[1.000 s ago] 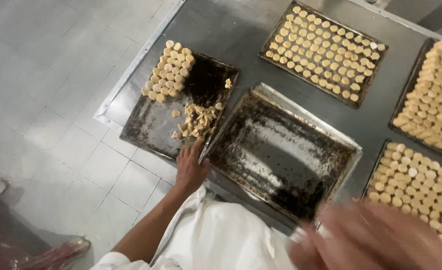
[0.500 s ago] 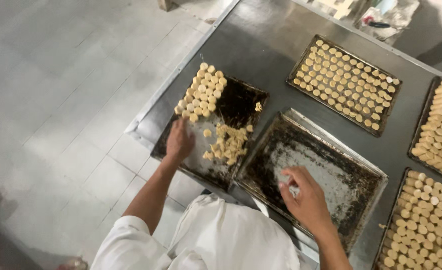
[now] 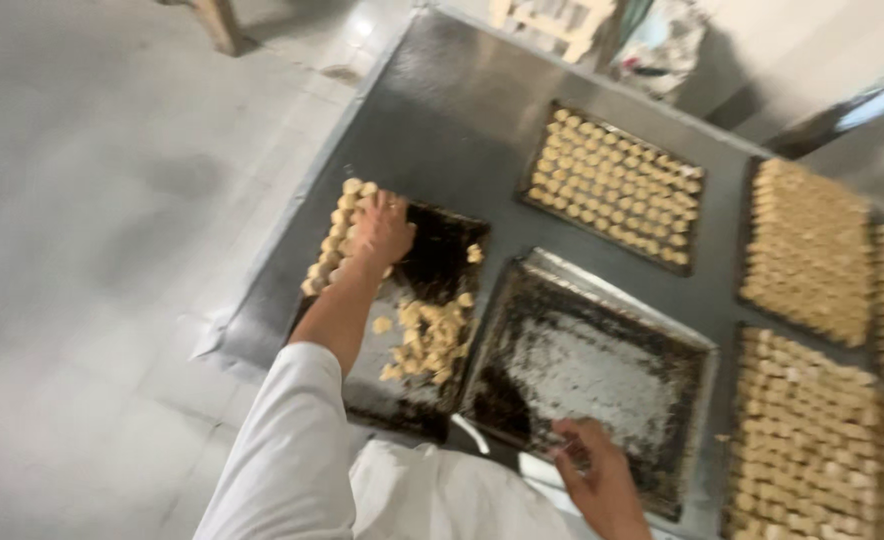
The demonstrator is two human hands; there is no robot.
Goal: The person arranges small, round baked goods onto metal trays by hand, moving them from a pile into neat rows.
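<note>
My left hand (image 3: 380, 230) reaches forward, palm down, and rests on rows of small pale biscuits (image 3: 330, 250) lined up at the far left of a dark baking tray (image 3: 440, 268). A loose pile of the same biscuits (image 3: 427, 338) lies nearer me on that tray. My right hand (image 3: 597, 478) is at the near rim of a second tray (image 3: 612, 292), which holds only dark crumbs, and its fingers curl over the edge. White sleeves cover both arms.
The trays sit on a grey metal table (image 3: 442, 120). Trays filled with biscuit rows stand at the back (image 3: 612, 185), the right (image 3: 807, 250) and the near right (image 3: 802, 440). Pale floor lies left of the table.
My left hand moved from the tray's near left corner up onto the biscuit rows. My right hand drew back from the crumb tray's middle to its near rim. The view shifted.
</note>
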